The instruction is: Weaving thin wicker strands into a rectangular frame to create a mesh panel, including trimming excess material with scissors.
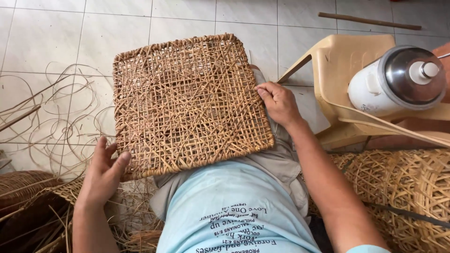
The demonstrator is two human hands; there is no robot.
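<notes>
Head view: woven rattan panel (pixel 190 100) on lap; left hand (pixel 104 171) open, fingers touching its lower corner; right hand (pixel 277 100) gripping its right edge.

Woven panel (pixel 187 105) on lap, chair (pixel 347 84) right

I'm feeling rough, matt woven rattan in the panel (pixel 190 105); beside me a glossy metal-lidded white pot (pixel 398 79) is sitting on a smooth beige plastic chair (pixel 337 61).
</notes>
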